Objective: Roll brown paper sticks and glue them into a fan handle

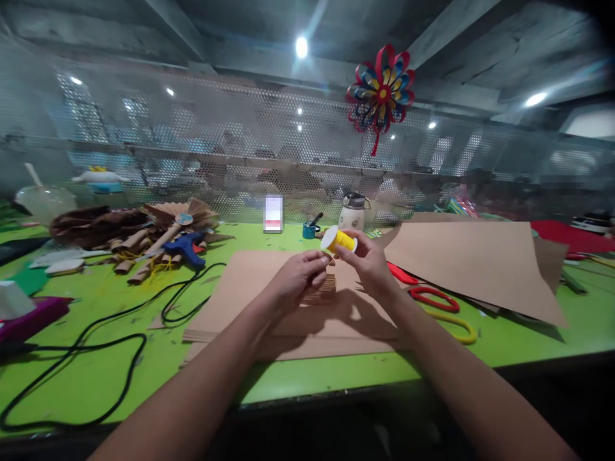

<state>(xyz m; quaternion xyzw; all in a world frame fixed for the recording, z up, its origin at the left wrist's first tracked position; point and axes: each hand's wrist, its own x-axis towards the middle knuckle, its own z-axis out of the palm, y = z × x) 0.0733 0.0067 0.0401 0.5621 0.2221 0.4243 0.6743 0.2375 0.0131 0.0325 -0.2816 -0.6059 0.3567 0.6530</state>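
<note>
My right hand (368,261) grips a spool of yellow thread (346,241) with a white end, tilted and raised above the paper. Close beside it, my left hand (302,272) is closed, its fingertips pinched near the spool. From under those fingers shows a piece of brown pleated paper (323,293), which the left hand appears to hold at its top; the exact grip is hidden. Both hands are above a stack of flat brown paper sheets (240,282) on the green table (298,382). Any strand between the hands is too fine to make out.
Right of the stack lie red-handled scissors (435,298), a yellow handle (456,326) and large brown sheets (471,262). At left are a blue glue gun (187,248), its black cord (129,371) and paper rolls (139,272). Behind stand a lit phone (273,213), teal cup (310,230) and bottle (352,211).
</note>
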